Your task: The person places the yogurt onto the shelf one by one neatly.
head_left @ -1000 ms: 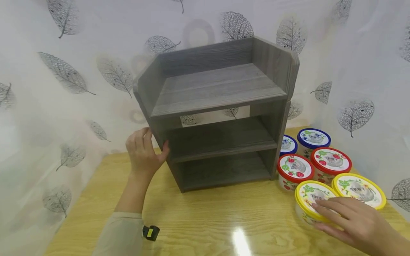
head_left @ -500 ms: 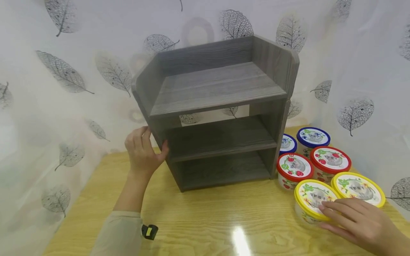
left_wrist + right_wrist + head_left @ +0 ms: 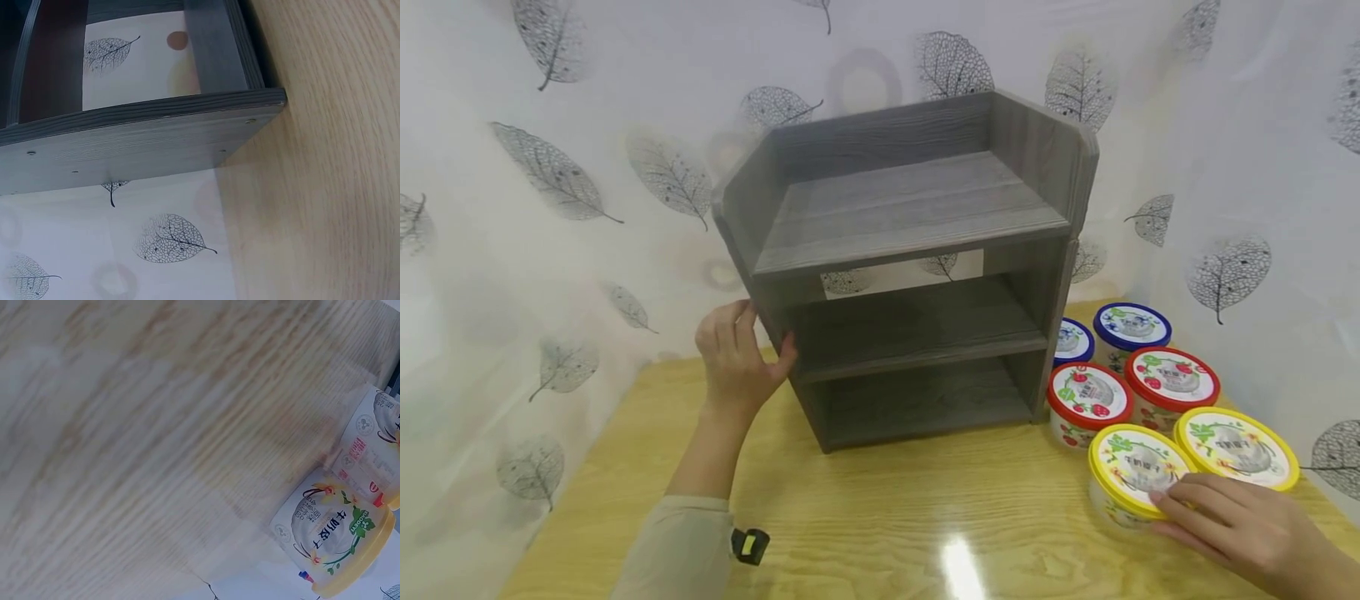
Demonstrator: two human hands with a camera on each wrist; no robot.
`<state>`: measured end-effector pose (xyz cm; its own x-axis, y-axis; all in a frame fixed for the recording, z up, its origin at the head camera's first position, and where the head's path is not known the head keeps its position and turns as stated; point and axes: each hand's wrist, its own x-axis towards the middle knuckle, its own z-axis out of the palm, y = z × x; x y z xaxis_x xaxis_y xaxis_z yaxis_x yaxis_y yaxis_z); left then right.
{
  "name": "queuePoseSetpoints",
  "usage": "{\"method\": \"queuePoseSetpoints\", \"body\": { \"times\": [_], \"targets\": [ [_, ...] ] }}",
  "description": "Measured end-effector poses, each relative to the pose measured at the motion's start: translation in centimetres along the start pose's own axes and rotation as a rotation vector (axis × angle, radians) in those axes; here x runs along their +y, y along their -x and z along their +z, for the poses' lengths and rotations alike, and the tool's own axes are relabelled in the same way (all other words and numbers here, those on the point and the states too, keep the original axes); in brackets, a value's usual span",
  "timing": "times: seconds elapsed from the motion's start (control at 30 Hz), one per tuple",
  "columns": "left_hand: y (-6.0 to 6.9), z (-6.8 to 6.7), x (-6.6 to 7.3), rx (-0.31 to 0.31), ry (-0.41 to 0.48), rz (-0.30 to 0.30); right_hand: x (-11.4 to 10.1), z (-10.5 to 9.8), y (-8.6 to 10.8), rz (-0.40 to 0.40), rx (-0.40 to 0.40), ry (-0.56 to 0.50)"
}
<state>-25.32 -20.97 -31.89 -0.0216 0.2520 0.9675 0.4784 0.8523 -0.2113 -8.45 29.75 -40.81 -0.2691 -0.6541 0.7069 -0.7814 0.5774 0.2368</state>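
Observation:
A grey wooden desk shelf (image 3: 917,204) with three levels stands on the table. My left hand (image 3: 735,358) holds its left side panel, thumb at the front edge and fingers along the outside. In the left wrist view the shelf (image 3: 144,134) shows without the hand. At the right, my right hand (image 3: 1247,521) has its fingertips at the lid rim of the nearest yellow-lidded tub (image 3: 1131,467); its fingers are loosely bent, not wrapped round the tub. Beside it sits another yellow-lidded tub (image 3: 1236,446). The right wrist view shows a yellow-lidded tub (image 3: 334,528) but no hand.
Behind the yellow lids stand two red-lidded tubs (image 3: 1090,396) and two blue-lidded tubs (image 3: 1131,325), one blue partly hidden by the shelf. The wooden table (image 3: 925,500) meets a leaf-patterned white backdrop (image 3: 587,275) at the back and sides.
My right hand has shifted slightly right along the near yellow lid, baring more of its top. My left hand keeps its hold on the shelf; the shelf and tubs stay put.

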Motion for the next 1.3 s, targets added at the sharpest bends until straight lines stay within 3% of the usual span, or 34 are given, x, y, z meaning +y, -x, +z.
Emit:
{"method": "queuePoseSetpoints", "body": {
  "times": [0.23, 0.43, 0.7, 0.83, 1.07, 1.3],
  "targets": [
    [0.2, 0.3, 0.2, 0.011, 0.016, 0.005, -0.2, 0.0, 0.5, -0.043, -0.007, -0.053],
    [0.3, 0.4, 0.2, 0.012, 0.03, 0.002, -0.4, 0.5, -0.3, -0.09, 0.104, -0.101],
    [0.1, 0.5, 0.1, 0.002, 0.024, -0.005, -0.2, 0.5, 0.1, -0.096, 0.103, -0.14],
    [0.1, 0.5, 0.1, 0.004, 0.019, -0.01, -0.2, 0.5, 0.2, -0.097, 0.098, -0.142],
    [0.0, 0.3, 0.0, 0.008, -0.004, -0.007, 0.3, 1.1, -0.4, -0.19, 0.173, -0.125],
    [0.2, 0.0, -0.1, -0.01, -0.006, -0.003, 0.1, 1.0, -1.6, -0.23, 0.176, -0.124]
  ]
}}
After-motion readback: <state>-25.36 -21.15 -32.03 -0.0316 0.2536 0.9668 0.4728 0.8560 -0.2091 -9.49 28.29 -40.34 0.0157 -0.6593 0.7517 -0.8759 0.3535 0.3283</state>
